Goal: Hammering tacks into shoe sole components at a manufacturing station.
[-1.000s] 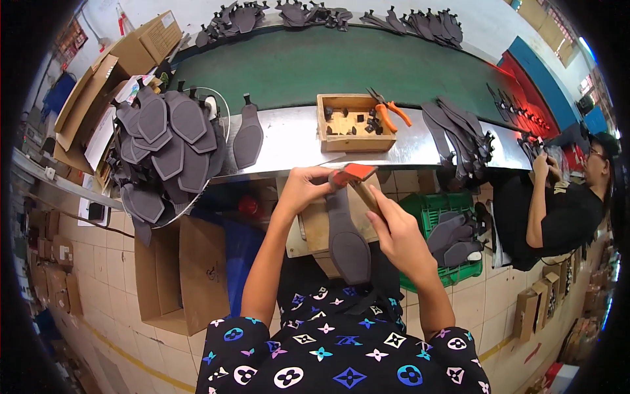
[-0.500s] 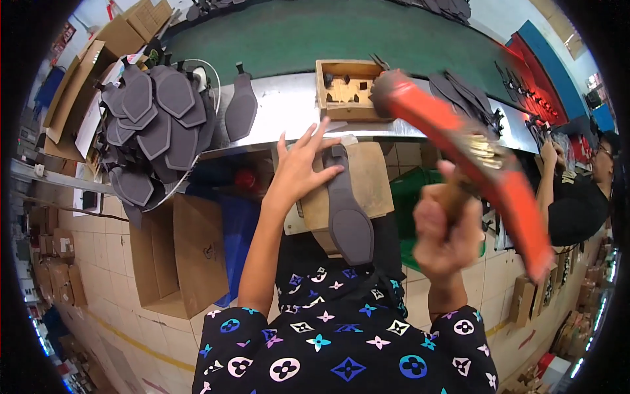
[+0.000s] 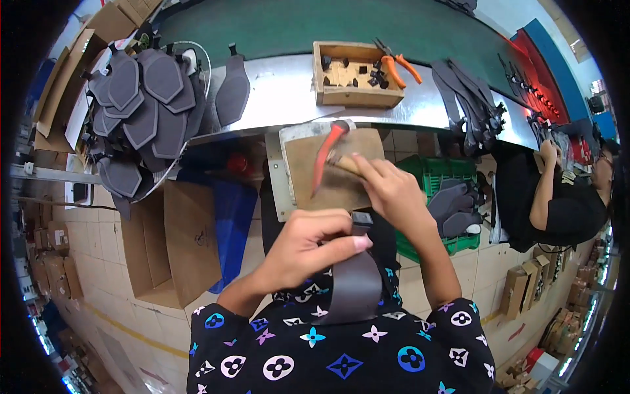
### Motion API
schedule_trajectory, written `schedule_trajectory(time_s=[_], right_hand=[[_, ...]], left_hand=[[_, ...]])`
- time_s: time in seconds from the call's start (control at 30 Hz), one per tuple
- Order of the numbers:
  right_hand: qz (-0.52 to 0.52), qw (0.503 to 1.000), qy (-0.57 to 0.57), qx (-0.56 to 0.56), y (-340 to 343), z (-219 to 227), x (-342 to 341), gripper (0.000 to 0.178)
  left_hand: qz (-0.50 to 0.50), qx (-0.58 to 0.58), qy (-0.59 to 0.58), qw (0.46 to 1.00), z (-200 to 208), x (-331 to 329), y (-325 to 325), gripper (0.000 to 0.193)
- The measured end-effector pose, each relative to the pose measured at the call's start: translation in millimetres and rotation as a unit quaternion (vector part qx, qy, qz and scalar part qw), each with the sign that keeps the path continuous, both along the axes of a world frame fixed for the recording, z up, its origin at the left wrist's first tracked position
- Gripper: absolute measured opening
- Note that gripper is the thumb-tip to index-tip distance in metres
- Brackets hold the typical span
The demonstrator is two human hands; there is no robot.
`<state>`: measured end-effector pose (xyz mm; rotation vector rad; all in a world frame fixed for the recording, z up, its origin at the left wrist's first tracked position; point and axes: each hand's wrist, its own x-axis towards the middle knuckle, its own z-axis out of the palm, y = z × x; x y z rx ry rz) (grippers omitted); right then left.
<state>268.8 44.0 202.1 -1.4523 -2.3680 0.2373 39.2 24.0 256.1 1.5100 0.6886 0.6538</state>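
Observation:
Close to my body, my left hand (image 3: 298, 246) pinches a dark grey strap piece (image 3: 357, 285) between thumb and fingers, near its narrow end. A black fitting (image 3: 361, 220) tops that end, and the wide part bends down toward my shirt. My right hand (image 3: 397, 190) is wrapped round the wooden handle of a hammer (image 3: 321, 161) with a red, dark-tipped head. The hammer hangs over a tan work block (image 3: 305, 172) in front of me; whether it touches the block I cannot tell.
A wooden box (image 3: 361, 101) of small black parts stands on the metal bench, with orange-handled pliers (image 3: 394, 71) at its right. Grey pieces (image 3: 157, 108) are heaped at left, straps (image 3: 466, 98) at right. A green crate (image 3: 420, 167), a cardboard box (image 3: 190, 249) and a co-worker (image 3: 564, 210) flank me.
The strap piece has left the block and come toward my body in my left hand, its fitting end now raised. The hammer has swung from the upper right down and left over the block.

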Motion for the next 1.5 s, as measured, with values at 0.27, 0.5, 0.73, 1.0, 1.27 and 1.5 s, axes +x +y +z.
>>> schedule_trajectory(time_s=[0.27,0.5,0.73,1.0,1.27,1.5], right_hand=[[0.139,0.723,0.601,-0.31,-28.8,29.0,-21.1,0.054],[0.168,0.571,0.717,-0.363,-42.4,28.5,-29.3,0.049],[-0.039,0.804,0.551,-0.221,-18.1,19.3,20.4,0.043],[-0.501,0.797,0.218,0.257,63.2,-2.6,290.0,0.039],[-0.51,0.846,0.062,0.145,146.4,-12.8,386.4,0.04],[-0.301,0.885,0.31,0.173,111.3,65.8,160.6,0.033]], left_hand=[[-0.009,-0.168,-0.09,0.982,8.5,8.4,-18.8,0.027],[-0.168,-0.374,-0.112,0.905,11.1,16.2,-18.2,0.037],[0.199,-0.08,-0.029,0.976,-6.3,22.4,17.9,0.024],[0.597,0.266,0.069,0.754,-38.9,-68.1,141.9,0.025],[0.402,0.306,0.344,0.791,-83.9,-41.7,138.3,0.054],[0.284,0.492,0.285,0.772,-3.6,50.4,98.9,0.088]])
